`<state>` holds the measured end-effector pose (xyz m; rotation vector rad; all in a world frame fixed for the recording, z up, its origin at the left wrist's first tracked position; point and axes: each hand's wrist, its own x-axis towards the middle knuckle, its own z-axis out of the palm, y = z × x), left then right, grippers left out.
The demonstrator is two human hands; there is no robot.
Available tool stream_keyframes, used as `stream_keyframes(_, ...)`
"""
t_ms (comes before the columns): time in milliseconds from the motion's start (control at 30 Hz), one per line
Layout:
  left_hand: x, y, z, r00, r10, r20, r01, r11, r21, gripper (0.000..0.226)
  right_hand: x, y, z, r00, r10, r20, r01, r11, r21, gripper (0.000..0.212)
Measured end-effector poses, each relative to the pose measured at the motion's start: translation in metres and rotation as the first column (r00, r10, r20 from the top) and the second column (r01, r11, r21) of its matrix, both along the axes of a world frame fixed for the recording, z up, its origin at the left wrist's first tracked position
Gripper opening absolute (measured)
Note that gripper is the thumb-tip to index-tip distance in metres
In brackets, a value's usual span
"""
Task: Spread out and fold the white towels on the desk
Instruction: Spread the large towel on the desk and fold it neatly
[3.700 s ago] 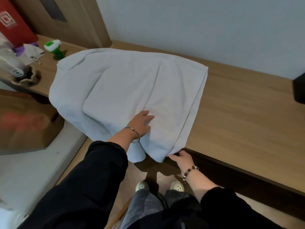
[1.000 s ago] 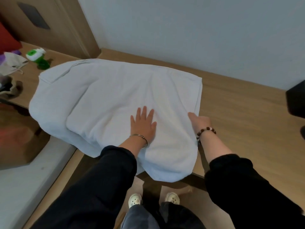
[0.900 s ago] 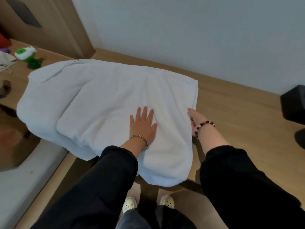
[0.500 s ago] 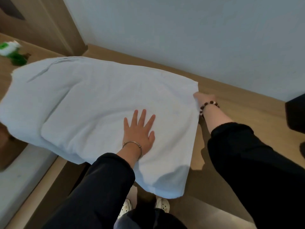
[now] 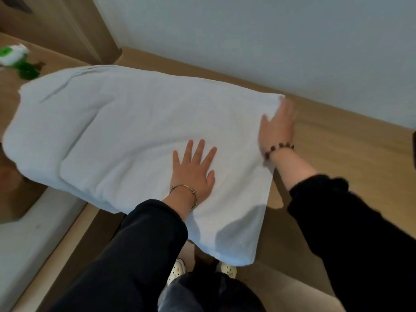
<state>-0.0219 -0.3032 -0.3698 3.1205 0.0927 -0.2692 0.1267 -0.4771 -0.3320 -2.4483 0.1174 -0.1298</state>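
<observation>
Overhang: the big white cloth towel (image 5: 135, 131) sags off the pale wooden desk (image 5: 342, 158) and may slide if pressure lifts. Left hand (image 5: 193, 170) pins it, fingers splayed; right hand (image 5: 277, 129) (blurred) lies flat at its edge.

We look through one wide-angle camera worn on the head, tilted forward and steeply down over the desk (image 5: 337, 154) from its near edge, facing the wall (image 5: 247, 41) behind it. We sit close: dark sleeves (image 5: 135, 255) fill the lower frame, the left hand (image 5: 193, 170) and right hand (image 5: 278, 129) lie mid-frame on the white towel (image 5: 123, 131), and the shoes (image 5: 179, 270) show near the bottom edge.
</observation>
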Motion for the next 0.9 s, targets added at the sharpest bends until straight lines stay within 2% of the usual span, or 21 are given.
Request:
stream_keyframes(33, 0.001, 0.0, 0.0, 1.0, 0.006, -0.005, -0.005, 1.0, 0.005, 0.063, -0.031, 0.007, -0.008, 0.983, 0.172, -0.058, -0.178, 0.978, -0.109, 0.059)
stream_keyframes(67, 0.002, 0.0, 0.0, 1.0, 0.012, -0.007, -0.012, 1.0, 0.009, 0.063, -0.064, 0.01, -0.018, 0.932, 0.329, -0.154, -0.359, 0.9, -0.248, 0.059)
stream_keyframes(100, 0.003, 0.0, 0.0, 1.0, 0.015, -0.005, -0.015, 1.0, 0.014, 0.063, -0.091, 0.006, -0.028, 0.869, 0.435, -0.235, -0.494, 0.778, -0.389, 0.059)
stream_keyframes(133, 0.004, 0.001, 0.0, 1.0, 0.015, -0.002, -0.015, 1.0, 0.019, 0.063, -0.106, -0.002, -0.036, 0.832, 0.487, -0.265, -0.552, 0.682, -0.48, 0.058)
stream_keyframes(167, 0.004, 0.002, 0.0, 1.0, 0.014, 0.0, -0.014, 1.0, 0.02, 0.062, -0.109, -0.013, -0.037, 0.83, 0.486, -0.275, -0.555, 0.662, -0.504, 0.056)
stream_keyframes(233, 0.004, 0.002, 0.002, 1.0, 0.008, 0.003, -0.008, 1.0, 0.009, 0.061, -0.097, -0.033, -0.033, 0.861, 0.412, -0.299, -0.509, 0.697, -0.505, 0.054)
stream_keyframes(300, 0.004, 0.002, 0.005, 1.0, 0.0, 0.002, 0.0, 1.0, 0.01, 0.059, -0.085, -0.041, -0.028, 0.862, 0.378, -0.339, -0.507, 0.684, -0.525, 0.055)
stream_keyframes(333, 0.004, 0.002, 0.007, 1.0, -0.001, -0.008, 0.001, 1.0, 0.017, 0.058, -0.086, -0.041, -0.024, 0.864, 0.358, -0.353, -0.499, 0.704, -0.506, 0.056)
stream_keyframes(367, 0.004, 0.001, 0.009, 1.0, 0.006, -0.024, -0.005, 1.0, 0.025, 0.057, -0.091, -0.041, -0.019, 0.886, 0.315, -0.34, -0.449, 0.769, -0.455, 0.058)
stream_keyframes(433, 0.0, -0.005, 0.015, 0.999, 0.025, -0.033, -0.023, 0.998, 0.06, 0.055, -0.111, -0.044, -0.01, 0.957, 0.128, -0.261, -0.201, 0.939, -0.279, 0.058)
stream_keyframes(467, -0.002, -0.009, 0.019, 0.999, 0.028, -0.021, -0.026, 0.996, 0.084, 0.054, -0.12, -0.047, -0.005, 0.964, 0.018, -0.264, -0.064, 0.984, -0.164, 0.056)
stream_keyframes(533, -0.013, -0.019, 0.026, 1.0, 0.02, 0.015, -0.022, 0.996, 0.091, 0.054, -0.141, -0.054, 0.003, 0.918, -0.097, -0.385, 0.118, 0.993, 0.03, 0.055)
stream_keyframes(567, -0.022, -0.023, 0.028, 1.0, 0.018, 0.015, -0.019, 0.997, 0.071, 0.054, -0.154, -0.056, 0.004, 0.885, -0.096, -0.457, 0.144, 0.987, 0.071, 0.055)
stream_keyframes(633, -0.041, -0.029, 0.028, 0.999, 0.017, -0.035, -0.017, 1.0, 0.025, 0.055, -0.178, -0.057, 0.006, 0.845, -0.059, -0.532, 0.132, 0.986, 0.1, 0.05)
stream_keyframes(733, -0.067, -0.032, 0.023, 0.987, 0.037, -0.156, -0.04, 0.999, -0.02, 0.057, -0.201, -0.056, 0.005, 0.831, -0.015, -0.556, 0.162, 0.963, 0.216, 0.025)
stream_keyframes(833, -0.071, -0.033, 0.02, 0.982, 0.05, -0.181, -0.06, 0.997, -0.05, 0.057, -0.208, -0.05, 0.01, 0.778, 0.043, -0.627, 0.22, 0.916, 0.335, 0.034)
stream_keyframes(900, -0.069, -0.033, 0.02, 0.981, 0.057, -0.184, -0.072, 0.995, -0.075, 0.058, -0.209, -0.045, 0.014, 0.761, 0.109, -0.64, 0.134, 0.938, 0.319, 0.03)
